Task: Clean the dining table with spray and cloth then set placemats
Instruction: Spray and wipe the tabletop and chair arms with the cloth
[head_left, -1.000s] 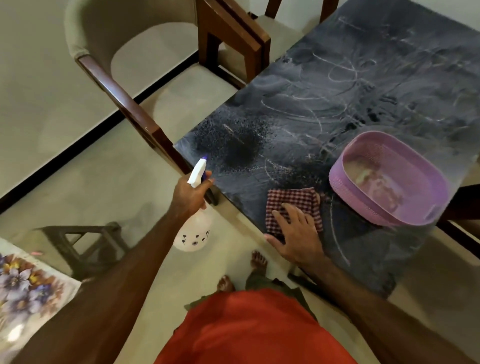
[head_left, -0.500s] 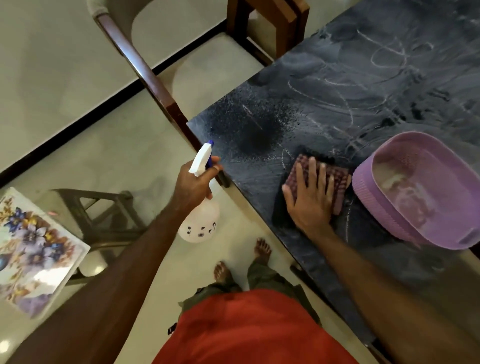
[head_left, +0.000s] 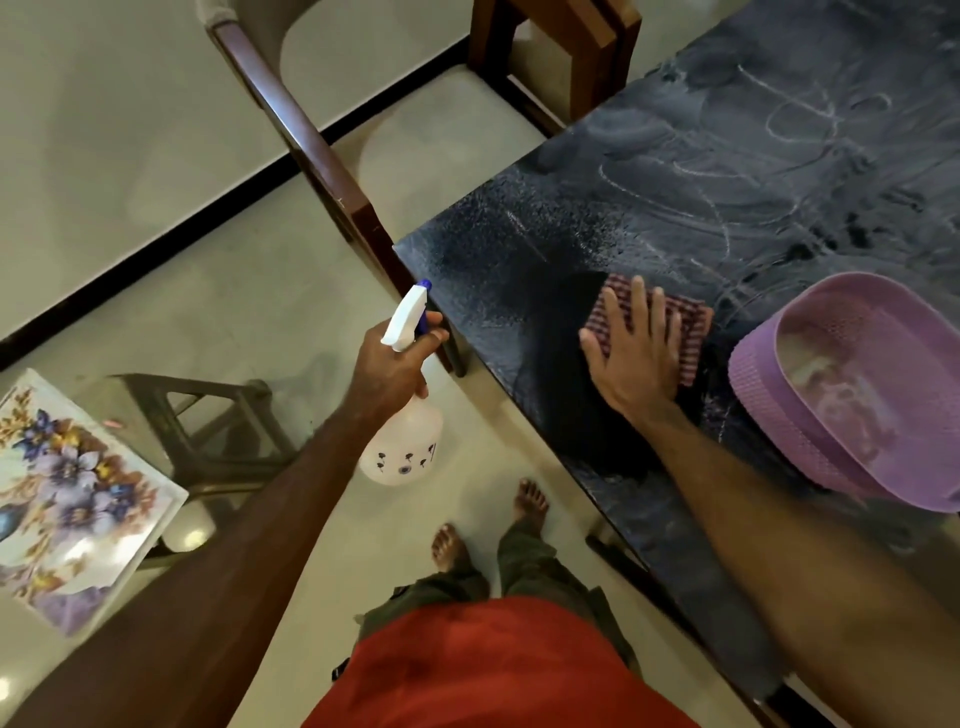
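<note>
The right hand (head_left: 636, 358) presses flat, fingers straight, on the checked cloth (head_left: 685, 325), which has slid up the dark table (head_left: 519, 291) into the sprayed patch at frame centre, leaving a darker wiped streak behind. The left hand (head_left: 392, 366) keeps its grip clenched round the spray bottle (head_left: 402, 441), off the table's edge. The floral placemat (head_left: 67, 499) waits at lower left; the purple basket (head_left: 769, 395) sits right.

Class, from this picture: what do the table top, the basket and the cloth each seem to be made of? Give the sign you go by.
Table top: probably polished dark stone; it is glossy, and wet smears sit on it.
Basket: likely moulded plastic; uniform lilac with a fine mesh wall.
Cloth: woven fabric; checked red-and-white weave, soft folded edges.
</note>
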